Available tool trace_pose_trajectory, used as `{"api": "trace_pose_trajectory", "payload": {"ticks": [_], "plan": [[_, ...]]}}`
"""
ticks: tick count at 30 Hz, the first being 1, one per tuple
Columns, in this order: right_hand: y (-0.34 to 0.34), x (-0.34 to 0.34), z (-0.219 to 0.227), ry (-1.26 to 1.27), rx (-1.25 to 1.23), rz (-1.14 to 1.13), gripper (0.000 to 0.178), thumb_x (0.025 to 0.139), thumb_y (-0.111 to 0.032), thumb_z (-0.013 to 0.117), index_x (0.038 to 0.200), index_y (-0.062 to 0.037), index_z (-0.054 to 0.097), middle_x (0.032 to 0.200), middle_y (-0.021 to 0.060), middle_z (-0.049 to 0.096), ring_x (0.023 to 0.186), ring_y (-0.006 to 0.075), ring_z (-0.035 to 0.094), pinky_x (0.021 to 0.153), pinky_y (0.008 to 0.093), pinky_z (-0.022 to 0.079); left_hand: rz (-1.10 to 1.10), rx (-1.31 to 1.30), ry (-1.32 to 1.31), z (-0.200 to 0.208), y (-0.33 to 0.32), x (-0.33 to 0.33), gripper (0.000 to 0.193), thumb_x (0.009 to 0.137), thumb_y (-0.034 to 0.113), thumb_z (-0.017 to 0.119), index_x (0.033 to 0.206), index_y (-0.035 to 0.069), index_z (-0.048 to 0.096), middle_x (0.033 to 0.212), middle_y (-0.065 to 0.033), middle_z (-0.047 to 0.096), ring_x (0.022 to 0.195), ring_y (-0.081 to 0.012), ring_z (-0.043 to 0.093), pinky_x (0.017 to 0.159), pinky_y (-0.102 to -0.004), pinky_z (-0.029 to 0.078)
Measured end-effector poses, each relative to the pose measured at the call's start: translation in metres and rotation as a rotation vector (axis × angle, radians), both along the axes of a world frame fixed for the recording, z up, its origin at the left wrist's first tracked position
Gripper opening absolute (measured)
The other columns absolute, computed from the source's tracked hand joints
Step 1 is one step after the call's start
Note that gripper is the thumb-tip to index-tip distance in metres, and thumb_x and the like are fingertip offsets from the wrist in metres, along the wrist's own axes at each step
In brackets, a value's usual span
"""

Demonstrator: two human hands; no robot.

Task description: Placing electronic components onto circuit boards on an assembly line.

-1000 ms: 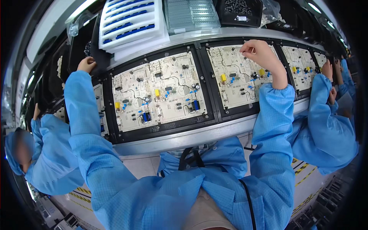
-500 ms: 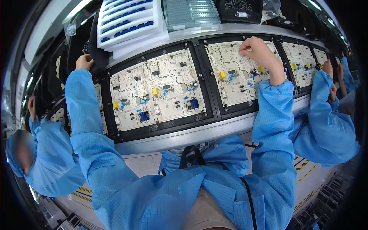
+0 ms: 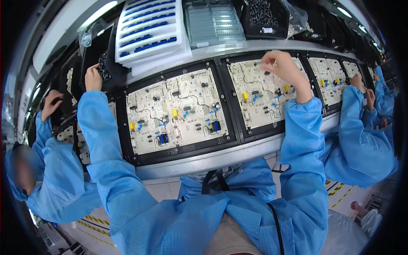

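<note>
My left hand (image 3: 93,78) is at the near side of a black bin (image 3: 86,57) of small black parts (image 3: 104,68). Its fingers are curled together, and whatever they hold is hidden. Over the far part of a cream circuit board (image 3: 259,112), to the right of centre, hovers my right hand (image 3: 282,68). Thumb and forefinger are pinched; anything between them is too small to make out. Between my arms lies another pair of cream boards (image 3: 191,95) in a black frame (image 3: 199,146), carrying yellow, blue and black components.
Behind the boards stand white foam trays (image 3: 148,27) with blue parts, a clear ridged tray (image 3: 214,23) and a black bin (image 3: 246,29) of dark parts. A metal rail (image 3: 204,159) runs along the near side. Co-workers in blue sleeves (image 3: 63,170) work on both sides.
The whole view has shifted, with the boards lower in the picture. My right hand has moved slightly leftward and away over its board. My left hand stays by the bin, its fingers turned further in.
</note>
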State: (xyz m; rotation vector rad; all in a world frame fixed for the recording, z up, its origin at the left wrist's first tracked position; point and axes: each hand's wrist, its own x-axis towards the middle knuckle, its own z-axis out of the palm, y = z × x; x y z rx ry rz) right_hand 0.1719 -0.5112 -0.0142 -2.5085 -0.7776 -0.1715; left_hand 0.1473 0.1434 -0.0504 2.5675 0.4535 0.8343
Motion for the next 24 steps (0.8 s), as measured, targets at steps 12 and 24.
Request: {"api": "trace_pose_trajectory", "payload": {"ticks": [12, 24], "plan": [[0.008, 0.22, -0.012, -0.154, -0.287, -0.375, 0.019, 0.074, -0.018, 0.069, 0.084, -0.0027, 0.072, 0.084, 0.0181, 0.069, 0.082, 0.0331, 0.068, 0.076, 0.0386, 0.053, -0.606, -0.825, -0.025, 0.068, -0.225, -0.137, 0.015, 0.085, -0.004, 0.065, 0.099, -0.001, 0.061, 0.091, -0.006, 0.066, 0.084, -0.0122, 0.066, 0.077, -0.0231, 0.051], [-0.008, 0.229, -0.005, -0.321, -0.339, -0.351, 0.025, 0.08, -0.02, 0.065, 0.092, 0.0002, 0.07, 0.089, 0.0237, 0.066, 0.09, 0.0392, 0.064, 0.081, 0.0457, 0.051, -0.622, -0.984, 0.094, 0.021, -0.259, -0.221, 0.014, 0.083, 0.001, 0.07, 0.089, 0.001, 0.058, 0.076, -0.002, 0.064, 0.069, -0.006, 0.06, 0.061, -0.0202, 0.047]]}}
